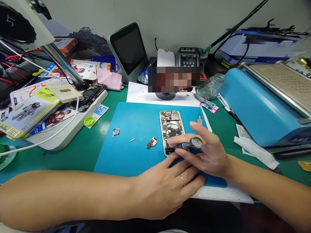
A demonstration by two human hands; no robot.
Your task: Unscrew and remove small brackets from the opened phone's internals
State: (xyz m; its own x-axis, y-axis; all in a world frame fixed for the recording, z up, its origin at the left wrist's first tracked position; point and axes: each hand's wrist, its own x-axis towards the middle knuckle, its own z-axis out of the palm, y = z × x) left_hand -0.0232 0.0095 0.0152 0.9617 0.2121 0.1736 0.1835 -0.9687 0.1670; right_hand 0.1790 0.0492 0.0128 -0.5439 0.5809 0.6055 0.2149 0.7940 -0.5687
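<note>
Well, it's a crowded repair table (pixel 80 152) with a green cover, pushed against a pale wall. A blue mat (pixel 131 123) is laid in the middle of it. At ten o'clock from the mat, boxes (pixel 31 110) sit stacked on a white slab. A dark-screened display (pixel 128 48) leans at twelve, and a glass jar (pixel 211 85) stands at one. A big blue machine (pixel 262 103) fills the three o'clock side.

The opened phone (pixel 170 124) lies on the mat with its insides up. Its long axis runs twelve to six, and the near end is under the hands. At nine o'clock from it, well apart on the mat, lie a small metal bracket (pixel 152 142), a tiny strip (pixel 132 140) and another small part (pixel 116 132).

The right hand (pixel 209 155) comes in from four o'clock and is closed around a dark screwdriver (pixel 190 144), fingers pinching the shaft. The tool lies almost level along nine to three. Its tip points to nine onto the phone's lower end, and its round cap faces three.

The left hand (pixel 165 187) sits at six o'clock from the phone, flat on the mat with palm down and fingers loosely spread, holding nothing. It has a ring (pixel 182 179) on one finger. Its fingertips reach up just beside the phone's bottom edge, partly under the right hand. I can't tell whether they touch the phone.
</note>
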